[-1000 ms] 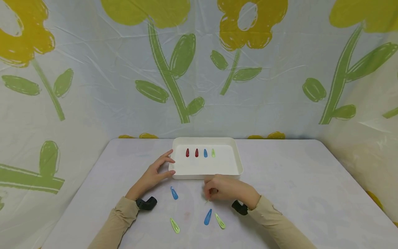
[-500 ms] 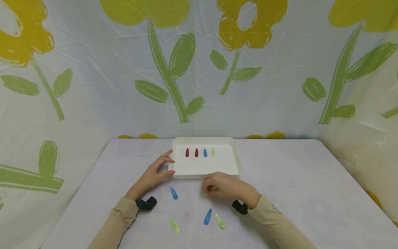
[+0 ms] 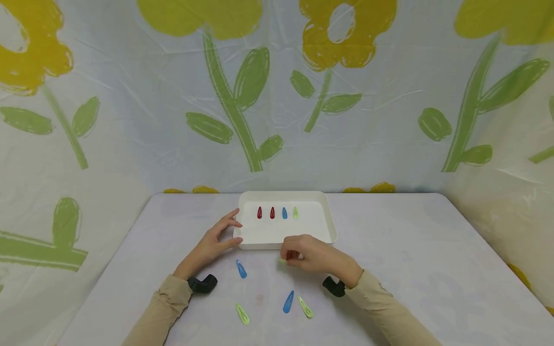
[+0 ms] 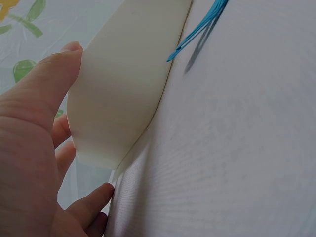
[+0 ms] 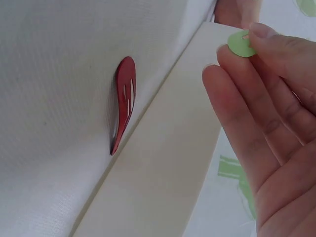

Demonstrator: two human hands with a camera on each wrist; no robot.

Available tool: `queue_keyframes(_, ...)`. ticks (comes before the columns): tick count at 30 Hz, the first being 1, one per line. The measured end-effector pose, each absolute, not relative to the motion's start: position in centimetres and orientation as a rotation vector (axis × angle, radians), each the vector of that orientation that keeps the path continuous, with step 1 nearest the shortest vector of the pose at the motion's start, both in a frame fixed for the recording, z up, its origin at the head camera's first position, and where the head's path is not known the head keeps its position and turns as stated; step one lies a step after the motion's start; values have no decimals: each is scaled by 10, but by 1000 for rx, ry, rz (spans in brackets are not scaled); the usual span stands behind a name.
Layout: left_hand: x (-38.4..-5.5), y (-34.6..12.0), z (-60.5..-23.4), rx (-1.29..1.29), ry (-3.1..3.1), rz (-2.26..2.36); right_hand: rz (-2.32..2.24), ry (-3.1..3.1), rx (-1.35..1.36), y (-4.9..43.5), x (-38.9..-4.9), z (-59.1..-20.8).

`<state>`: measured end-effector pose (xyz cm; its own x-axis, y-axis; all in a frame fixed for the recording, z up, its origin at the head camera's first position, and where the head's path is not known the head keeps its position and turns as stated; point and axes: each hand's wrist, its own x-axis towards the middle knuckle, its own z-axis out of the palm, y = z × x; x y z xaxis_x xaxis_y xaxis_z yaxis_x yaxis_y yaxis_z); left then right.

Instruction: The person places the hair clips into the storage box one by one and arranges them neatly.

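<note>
- Desk [image 3: 415,269] is filling the lower frame.
- White tray [image 3: 264,234] is sitting mid-frame.
- Two blue clips [image 3: 288,302], two green clips [image 3: 243,314] are lying lower-centre.
- Right wrist view: red clip [image 5: 121,106] is lying centre-left.

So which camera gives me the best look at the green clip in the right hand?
The right wrist view: it shows the green clip's rounded end up close, pinched in the right hand, though the rest is covered. The head view shows only a small green bit beside that hand; the left wrist view doesn't show it.
</note>
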<state>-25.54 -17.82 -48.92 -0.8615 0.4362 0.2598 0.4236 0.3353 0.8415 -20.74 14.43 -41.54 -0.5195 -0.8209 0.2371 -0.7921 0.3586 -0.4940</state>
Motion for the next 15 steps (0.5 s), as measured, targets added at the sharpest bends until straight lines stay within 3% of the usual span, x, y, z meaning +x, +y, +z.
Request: queue_keyframes(15, -255, -180, -492, 843, 2565, 1605, -1137, 2450, -1409, 147, -211, -417)
